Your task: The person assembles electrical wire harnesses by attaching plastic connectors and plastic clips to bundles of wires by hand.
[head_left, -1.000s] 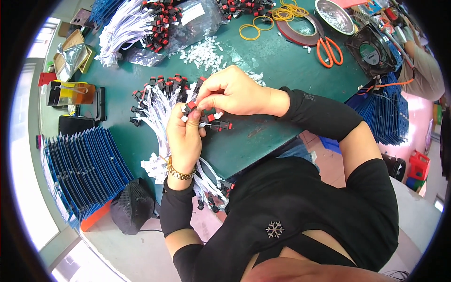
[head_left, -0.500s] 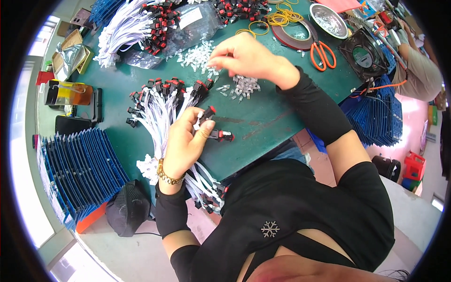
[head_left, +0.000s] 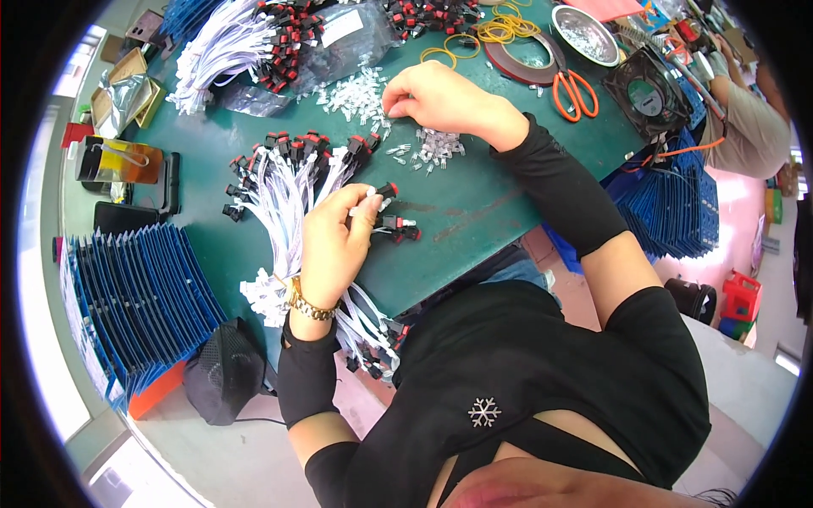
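Observation:
Between the thumb and fingers of my left hand is a small black-and-red push-button switch, and more wired switches lie just beside the thumb. White leads run under that hand to a bundle of wired switches on the green table. My right hand is closed in a pinch at the right edge of a pile of small clear plastic sleeves. Whatever its fingertips hold is hidden. A second, greyer heap of clear sleeves lies just below the right hand.
Orange-handled scissors, a roll of tape, yellow rubber bands and a metal bowl are at the far right. More wired switches lie far left. Blue panels stand left; a black fan sits right.
My right hand's thumb and fingers have come together at the clear sleeves, where they were apart before. My left hand keeps its grip, with the switch turned slightly. The whole view has shifted a little.

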`<state>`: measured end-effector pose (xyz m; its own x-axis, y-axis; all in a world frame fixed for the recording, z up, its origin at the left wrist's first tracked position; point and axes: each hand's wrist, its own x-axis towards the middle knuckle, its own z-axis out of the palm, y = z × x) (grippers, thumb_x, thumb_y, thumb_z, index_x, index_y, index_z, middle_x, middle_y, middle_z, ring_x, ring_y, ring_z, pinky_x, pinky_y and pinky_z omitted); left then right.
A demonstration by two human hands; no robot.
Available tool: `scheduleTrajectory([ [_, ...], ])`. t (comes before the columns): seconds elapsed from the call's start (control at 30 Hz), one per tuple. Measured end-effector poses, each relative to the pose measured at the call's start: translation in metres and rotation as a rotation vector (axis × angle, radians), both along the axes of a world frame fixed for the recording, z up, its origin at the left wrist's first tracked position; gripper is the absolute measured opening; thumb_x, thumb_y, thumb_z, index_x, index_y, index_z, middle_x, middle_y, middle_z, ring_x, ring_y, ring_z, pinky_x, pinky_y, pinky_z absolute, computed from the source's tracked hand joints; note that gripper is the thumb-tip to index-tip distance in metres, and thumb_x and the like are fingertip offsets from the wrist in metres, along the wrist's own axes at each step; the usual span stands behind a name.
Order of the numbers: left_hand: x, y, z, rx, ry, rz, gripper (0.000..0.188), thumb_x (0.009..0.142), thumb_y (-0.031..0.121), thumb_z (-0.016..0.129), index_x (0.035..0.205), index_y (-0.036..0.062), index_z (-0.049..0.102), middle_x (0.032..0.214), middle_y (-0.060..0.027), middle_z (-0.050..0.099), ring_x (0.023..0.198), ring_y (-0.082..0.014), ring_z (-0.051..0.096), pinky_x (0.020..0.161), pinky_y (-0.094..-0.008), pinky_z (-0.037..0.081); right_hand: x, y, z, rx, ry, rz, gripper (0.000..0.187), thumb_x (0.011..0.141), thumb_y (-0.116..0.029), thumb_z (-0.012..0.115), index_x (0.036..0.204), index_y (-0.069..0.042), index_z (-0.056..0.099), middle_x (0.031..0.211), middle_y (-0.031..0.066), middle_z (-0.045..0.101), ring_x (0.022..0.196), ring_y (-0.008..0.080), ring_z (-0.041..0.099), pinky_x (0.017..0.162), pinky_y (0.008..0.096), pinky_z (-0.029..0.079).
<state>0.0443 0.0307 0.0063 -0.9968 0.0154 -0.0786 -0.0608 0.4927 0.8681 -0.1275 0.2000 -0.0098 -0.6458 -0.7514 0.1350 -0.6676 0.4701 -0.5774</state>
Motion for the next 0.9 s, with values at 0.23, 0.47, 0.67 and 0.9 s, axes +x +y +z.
scheduleTrajectory([
  [0.23,0.004,-0.006,-0.002,0.144,0.033,0.103,0.02,0.094,0.014,0.046,0.1,-0.0017,0.056,0.069,-0.0056,0.057,0.048,-0.0084,0.052,0.047,-0.0227,0.042,0.058,-0.019,0.033,-0.574,-0.9,0.072,0.01,0.082,-0.004,0.061,0.09,0.001,0.065,0.078,0.0055,0.066,0.045,0.0029,0.046,0.043,0.0163,0.037],
  [0.47,0.005,-0.005,0.0,0.187,0.158,0.131,0.019,0.094,0.013,0.045,0.096,-0.0021,0.056,0.067,-0.0037,0.053,0.047,-0.0077,0.049,0.044,-0.0225,0.039,0.072,-0.023,0.014,-0.769,-0.758,0.194,0.01,0.081,-0.002,0.063,0.09,0.002,0.065,0.081,0.0044,0.063,0.068,0.0077,0.055,0.055,0.0196,0.044],
  [0.67,0.008,-0.006,-0.001,0.173,0.118,0.086,0.026,0.096,0.022,0.042,0.099,0.0005,0.057,0.07,0.0006,0.055,0.052,-0.0017,0.043,0.047,-0.0154,0.034,0.07,-0.018,0.018,-0.685,-0.684,0.174,0.009,0.081,-0.004,0.064,0.087,0.003,0.065,0.081,0.005,0.064,0.07,0.0097,0.057,0.062,0.022,0.046],
  [0.9,0.008,-0.004,-0.006,0.133,0.173,0.128,0.024,0.096,0.02,0.043,0.102,0.0009,0.056,0.072,0.0009,0.054,0.053,-0.0018,0.044,0.046,-0.0146,0.034,0.076,-0.022,0.022,-0.716,-0.979,0.026,0.01,0.082,-0.007,0.064,0.088,0.0,0.067,0.079,0.0036,0.064,0.059,0.003,0.05,0.046,0.0165,0.037],
])
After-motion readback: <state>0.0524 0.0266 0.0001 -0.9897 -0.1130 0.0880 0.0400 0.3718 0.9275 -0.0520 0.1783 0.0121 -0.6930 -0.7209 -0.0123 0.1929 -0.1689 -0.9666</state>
